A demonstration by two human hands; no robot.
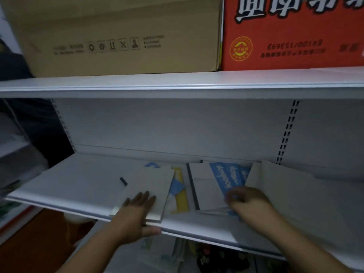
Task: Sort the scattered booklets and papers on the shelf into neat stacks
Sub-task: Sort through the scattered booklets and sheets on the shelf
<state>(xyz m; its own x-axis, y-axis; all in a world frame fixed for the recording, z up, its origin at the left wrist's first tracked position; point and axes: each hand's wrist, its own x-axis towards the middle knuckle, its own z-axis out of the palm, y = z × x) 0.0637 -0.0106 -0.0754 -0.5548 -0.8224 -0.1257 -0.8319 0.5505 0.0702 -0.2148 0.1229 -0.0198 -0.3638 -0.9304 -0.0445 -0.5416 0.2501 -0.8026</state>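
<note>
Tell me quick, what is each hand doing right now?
Left hand: open, fingers flat on the pale booklet.
Right hand: curled at the blue booklet, too blurred to tell a grip.

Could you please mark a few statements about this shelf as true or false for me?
1. The left hand lies flat on the pale booklet. True.
2. The red box stands left of the brown box. False: it stands to its right.
3. A yellow booklet lies between the pale booklet and the blue-and-white booklet. True.
4. The small dark object lies beside the boxes. False: it lies on the lower shelf, left of the pale booklet.
</note>
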